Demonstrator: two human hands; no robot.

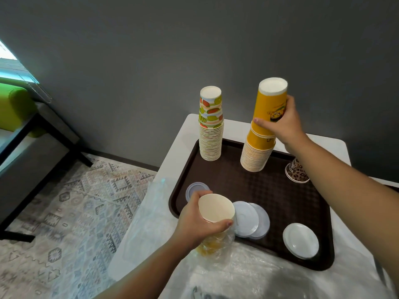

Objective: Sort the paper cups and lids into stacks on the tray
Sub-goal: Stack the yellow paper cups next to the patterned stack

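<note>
At the back of the tray, we are closing our right hand around the top yellow cups, seating them upside down on the yellow stack. Our left hand is gripping more nested cups, rim up, in a plastic sleeve at the tray's front edge. Next, we judge, we are flipping these onto that stack, squarely; the lids are lying loose, still unsorted.

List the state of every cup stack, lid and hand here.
Fruit-print cup stack: upside down, untouched.
Yellow cup stack: upside down, right hand holds top cups.
Leopard-print cup: upside down.
Lids: flat on tray.
Left hand: holds wrapped cups.
</note>
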